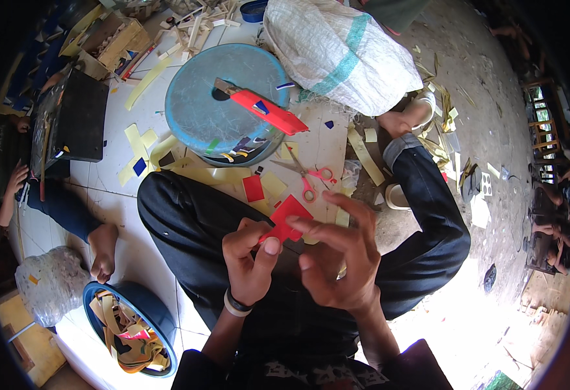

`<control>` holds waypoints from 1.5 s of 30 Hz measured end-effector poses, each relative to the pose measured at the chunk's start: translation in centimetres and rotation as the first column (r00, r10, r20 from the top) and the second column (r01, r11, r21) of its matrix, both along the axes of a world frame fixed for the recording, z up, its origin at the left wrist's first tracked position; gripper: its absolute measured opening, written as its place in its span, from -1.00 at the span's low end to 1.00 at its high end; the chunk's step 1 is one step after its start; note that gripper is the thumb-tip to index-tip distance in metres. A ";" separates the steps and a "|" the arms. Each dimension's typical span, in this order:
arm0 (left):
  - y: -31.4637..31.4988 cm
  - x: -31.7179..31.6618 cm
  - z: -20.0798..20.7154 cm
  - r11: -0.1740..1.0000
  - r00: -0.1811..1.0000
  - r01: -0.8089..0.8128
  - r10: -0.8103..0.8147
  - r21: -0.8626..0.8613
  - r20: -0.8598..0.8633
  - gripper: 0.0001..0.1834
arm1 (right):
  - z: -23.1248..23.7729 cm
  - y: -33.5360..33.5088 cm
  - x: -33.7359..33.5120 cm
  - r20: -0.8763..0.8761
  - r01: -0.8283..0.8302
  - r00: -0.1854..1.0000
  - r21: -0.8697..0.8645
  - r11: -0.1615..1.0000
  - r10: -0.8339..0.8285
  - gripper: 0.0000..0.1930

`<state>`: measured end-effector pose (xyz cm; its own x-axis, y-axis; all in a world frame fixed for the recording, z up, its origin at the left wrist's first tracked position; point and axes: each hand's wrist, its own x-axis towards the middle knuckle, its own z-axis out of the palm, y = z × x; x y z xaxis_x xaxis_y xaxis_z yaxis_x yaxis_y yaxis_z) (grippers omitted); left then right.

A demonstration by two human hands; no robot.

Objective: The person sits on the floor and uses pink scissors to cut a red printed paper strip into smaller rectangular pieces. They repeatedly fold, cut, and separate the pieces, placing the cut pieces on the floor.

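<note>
Between the thumb and fingers of my left hand (249, 260) is a flat red piece (291, 214), square with a narrow end at the grip. My right hand (342, 260) is raised just beside it, fingers spread and bent. Its index fingertip lies at the red piece's edge; whether it touches I cannot tell. Beyond my hands lie scissors (309, 190) with pink-red handles, blades apart. Another red piece (253, 188) rests to their left, near yellowish strips (213, 174).
An upturned blue tub (194, 84) carries a red-handled blade tool (275, 114). A white woven sack (304, 45) stands behind. Left are a black box (80, 117), another person's foot (105, 250) and a blue bucket (161, 312) of scraps. Yellow strips and wood pieces litter the floor.
</note>
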<state>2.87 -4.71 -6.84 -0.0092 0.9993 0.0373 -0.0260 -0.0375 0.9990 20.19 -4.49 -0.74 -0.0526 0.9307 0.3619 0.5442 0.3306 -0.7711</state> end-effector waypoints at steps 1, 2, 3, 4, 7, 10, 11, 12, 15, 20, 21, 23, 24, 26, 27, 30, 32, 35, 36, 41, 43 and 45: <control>0.0 -0.1 0.0 1.000 1.000 0.021 -0.021 0.000 -0.015 -0.60 | -0.2 -0.1 0.0 0.023 -0.021 1.000 0.028 0.999 0.020 -0.58; 0.1 -0.2 0.0 0.999 0.999 0.033 -0.032 0.002 -0.021 -0.60 | -0.3 -0.1 0.2 0.079 -0.052 0.996 0.045 0.998 0.048 -0.60; 0.1 -0.3 0.0 0.999 0.999 0.042 -0.042 0.004 -0.021 -0.59 | -0.4 -0.2 0.2 0.097 -0.065 0.993 0.048 0.997 0.060 -0.61; 0.0 -0.4 0.0 0.999 0.998 0.041 -0.040 0.022 -0.040 -0.59 | -0.4 -0.3 0.3 0.137 -0.095 0.987 0.070 0.993 0.085 -0.61; -0.1 -0.3 0.1 0.997 0.998 0.045 -0.042 0.056 -0.044 -0.58 | -0.5 -0.7 0.2 0.129 -0.078 0.989 0.088 0.993 0.066 -0.60; -0.3 -0.2 0.1 0.996 0.999 0.031 -0.030 0.080 -0.025 -0.58 | -0.6 -0.8 0.0 0.115 -0.034 0.993 0.079 0.996 0.024 -0.60; -0.3 -0.2 0.1 0.995 0.999 0.030 -0.028 0.099 -0.027 -0.58 | -0.5 -1.1 -0.2 0.136 -0.044 0.990 0.068 0.997 0.034 -0.61; -0.2 -0.3 0.0 0.992 1.000 0.021 -0.018 0.124 -0.022 -0.58 | -0.6 -0.9 -0.3 0.150 -0.058 0.988 0.117 0.991 0.041 -0.61; -0.3 -0.3 0.0 0.988 1.000 0.023 -0.021 0.150 -0.011 -0.57 | -0.8 -0.7 -0.4 0.024 0.038 0.999 0.040 0.998 -0.039 -0.61; -0.6 -0.2 0.7 0.991 1.000 0.026 -0.025 0.133 -0.008 -0.55 | -0.2 -0.5 -0.1 0.088 -0.068 0.995 0.146 0.987 0.056 -0.66; -0.6 -0.2 0.8 0.990 1.000 0.018 -0.017 0.141 -0.004 -0.55 | -0.1 -0.3 -0.1 0.059 -0.052 0.997 0.135 0.990 0.044 -0.68; -0.4 -0.2 1.2 0.986 1.000 0.002 -0.001 0.165 -0.004 -0.54 | 0.8 -0.8 -0.2 0.187 -0.124 0.977 0.109 0.986 0.102 -0.73; -0.4 -0.3 1.4 0.983 1.000 -0.002 0.002 0.181 0.001 -0.54 | 0.8 -0.5 -0.3 0.232 -0.167 0.964 0.170 0.971 0.125 -0.74; -0.4 -0.2 1.7 0.990 1.000 -0.003 -0.001 0.141 0.026 -0.54 | 0.8 -0.2 -0.3 0.161 -0.080 0.985 0.133 0.988 0.058 -0.74; -0.5 -0.2 1.9 0.991 0.999 -0.007 0.000 0.135 0.051 -0.54 | 0.7 0.0 -0.3 0.124 -0.039 0.992 0.126 0.991 0.023 -0.73; -0.3 -0.2 2.0 0.989 0.999 -0.031 0.028 0.145 0.022 -0.53 | 0.9 -0.5 0.0 0.220 -0.136 0.969 0.076 0.988 0.117 -0.67; -0.3 -0.2 2.0 0.986 0.999 -0.026 0.021 0.166 0.033 -0.51 | 0.7 -0.5 0.5 0.081 -0.087 0.993 0.006 0.996 0.086 -0.67; -0.3 -0.3 2.1 0.985 1.000 -0.021 0.017 0.171 0.022 -0.49 | -0.7 0.6 0.7 -0.357 0.033 0.933 -0.041 0.999 -0.046 -0.68; -0.2 -0.3 2.1 0.986 0.999 -0.028 0.024 0.166 0.025 -0.49 | -0.9 1.0 1.4 -0.381 0.037 0.924 -0.016 0.999 -0.041 -0.69; -0.1 0.0 2.0 0.991 0.995 -0.100 0.097 0.091 0.035 -0.38 | -3.6 1.7 0.4 -0.760 -0.161 0.615 -0.381 0.910 -0.209 -0.70; -0.2 -0.2 1.9 0.992 0.992 -0.115 0.112 0.058 0.049 -0.40 | -4.7 2.0 0.0 -0.731 -0.142 0.601 -0.495 0.857 -0.323 -0.68; -0.5 -0.8 1.9 0.991 0.991 -0.131 0.130 0.034 0.034 -0.37 | -5.7 2.2 -0.3 -0.701 -0.116 0.604 -0.547 0.829 -0.378 -0.69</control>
